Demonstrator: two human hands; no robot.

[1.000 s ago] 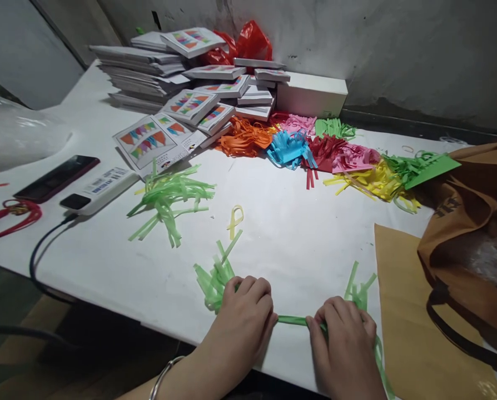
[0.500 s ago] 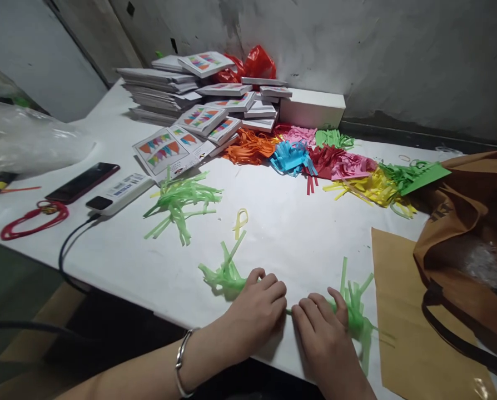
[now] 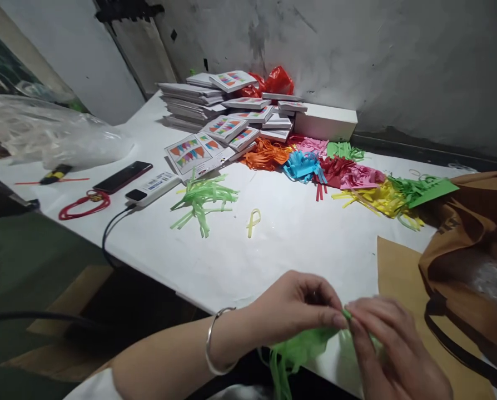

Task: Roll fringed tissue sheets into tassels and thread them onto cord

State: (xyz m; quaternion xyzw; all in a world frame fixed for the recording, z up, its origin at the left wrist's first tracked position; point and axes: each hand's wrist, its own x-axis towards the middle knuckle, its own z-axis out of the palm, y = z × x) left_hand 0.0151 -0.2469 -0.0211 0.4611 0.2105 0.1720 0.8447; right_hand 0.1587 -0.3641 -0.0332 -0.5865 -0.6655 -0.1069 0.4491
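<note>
A slim, silver-coloured bangle (image 3: 210,347) circles the left wrist. It is a smooth, rigid, rounded band with a polished surface that catches the light in bright streaks, and its edge stands slightly clear of the wrist. Further up the same arm, a white sleeve (image 3: 96,386) begins in the lower left corner; its cloth looks plain, and its edge crosses the arm in a slight curve. Between sleeve and bangle the forearm is uncovered. The left hand (image 3: 301,308) is bare, with slender fingers and no glove. The right hand (image 3: 398,344) is also ungloved, its outline softened by blur, so finer details such as nails cannot be made out.
</note>
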